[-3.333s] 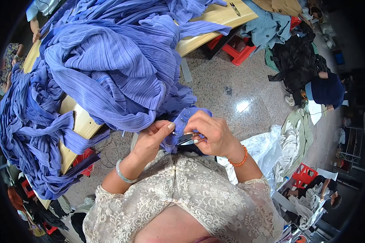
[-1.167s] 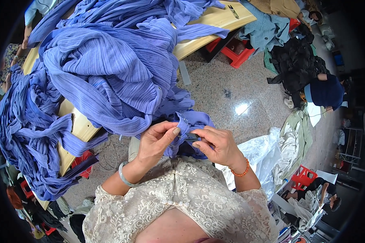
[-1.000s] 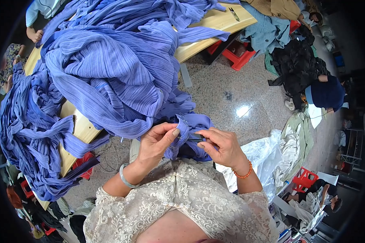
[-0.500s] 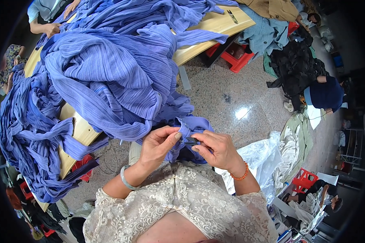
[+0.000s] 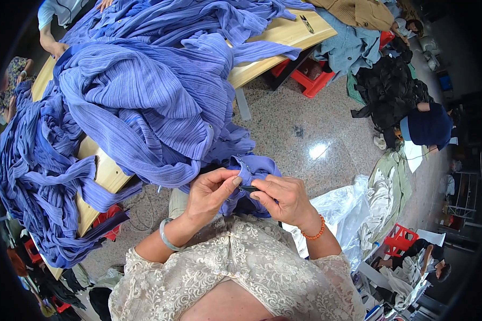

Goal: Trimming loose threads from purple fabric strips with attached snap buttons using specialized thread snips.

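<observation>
In front of my chest, my left hand (image 5: 213,191) pinches the edge of a purple-blue ribbed knit garment (image 5: 260,165) between thumb and fingers. Small button-like dots run along that edge. My right hand (image 5: 285,197) is closed on small dark thread snips (image 5: 248,188), whose tip points left at the garment edge, close to my left fingertips. Most of the snips is covered by my right fingers. Part of the garment hangs below both hands, bunched and darker.
A large heap of the same purple-blue knitwear (image 5: 144,101) covers the wooden table (image 5: 104,168) at left. Another pair of thread snips (image 5: 307,23) lies at its far corner. Red stools (image 5: 311,80) stand beyond; clear plastic sheeting (image 5: 343,211) lies right. Co-workers sit around.
My right hand and the snips have shifted slightly down and left against the garment edge. My left hand keeps its pinch. At far left, a co-worker's hands have moved on the fabric.
</observation>
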Demonstrator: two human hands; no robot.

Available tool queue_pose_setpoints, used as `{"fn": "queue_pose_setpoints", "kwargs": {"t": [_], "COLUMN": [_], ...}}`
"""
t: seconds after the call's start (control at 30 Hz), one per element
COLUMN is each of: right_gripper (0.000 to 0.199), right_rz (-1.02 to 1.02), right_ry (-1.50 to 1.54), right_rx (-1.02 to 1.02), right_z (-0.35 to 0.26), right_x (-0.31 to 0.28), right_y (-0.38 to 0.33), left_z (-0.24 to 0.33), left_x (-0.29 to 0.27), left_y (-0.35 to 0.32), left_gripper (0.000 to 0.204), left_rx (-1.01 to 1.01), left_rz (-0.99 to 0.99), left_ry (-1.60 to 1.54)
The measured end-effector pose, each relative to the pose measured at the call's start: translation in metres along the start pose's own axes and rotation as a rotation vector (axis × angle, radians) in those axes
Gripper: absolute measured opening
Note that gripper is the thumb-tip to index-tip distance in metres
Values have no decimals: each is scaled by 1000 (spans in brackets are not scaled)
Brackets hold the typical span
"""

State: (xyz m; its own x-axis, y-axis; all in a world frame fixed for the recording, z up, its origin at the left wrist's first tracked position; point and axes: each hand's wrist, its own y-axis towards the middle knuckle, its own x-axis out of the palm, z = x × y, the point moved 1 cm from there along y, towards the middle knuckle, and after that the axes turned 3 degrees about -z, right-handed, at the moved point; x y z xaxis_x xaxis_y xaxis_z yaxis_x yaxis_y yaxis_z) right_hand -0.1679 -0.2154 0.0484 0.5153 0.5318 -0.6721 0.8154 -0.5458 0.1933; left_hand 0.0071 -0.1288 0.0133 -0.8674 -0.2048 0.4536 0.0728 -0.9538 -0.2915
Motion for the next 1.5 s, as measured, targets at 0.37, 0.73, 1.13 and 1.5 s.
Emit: {"fn": "queue_pose_setpoints", "kwargs": {"t": [0.37, 0.73, 1.13, 1.5], "right_gripper": [28, 16, 18, 25], "right_rz": [293, 193, 411, -54], "right_ry": [426, 292, 520, 805], "right_rx": [261, 258, 488, 373], "right_z": [10, 0, 46, 41], "right_x": [12, 26, 11, 41], "right_y": [-10, -2, -14, 13], "left_z": [-5, -11, -9, -6], "left_x": [-3, -7, -9, -8], "left_y": [2, 2, 1, 6], "left_gripper": [18, 17, 14, 21], "left_rx": [1, 64, -11, -85], "left_rz": [-8, -27, -36, -88], "left_ry": [-74, 103, -47, -84]}}
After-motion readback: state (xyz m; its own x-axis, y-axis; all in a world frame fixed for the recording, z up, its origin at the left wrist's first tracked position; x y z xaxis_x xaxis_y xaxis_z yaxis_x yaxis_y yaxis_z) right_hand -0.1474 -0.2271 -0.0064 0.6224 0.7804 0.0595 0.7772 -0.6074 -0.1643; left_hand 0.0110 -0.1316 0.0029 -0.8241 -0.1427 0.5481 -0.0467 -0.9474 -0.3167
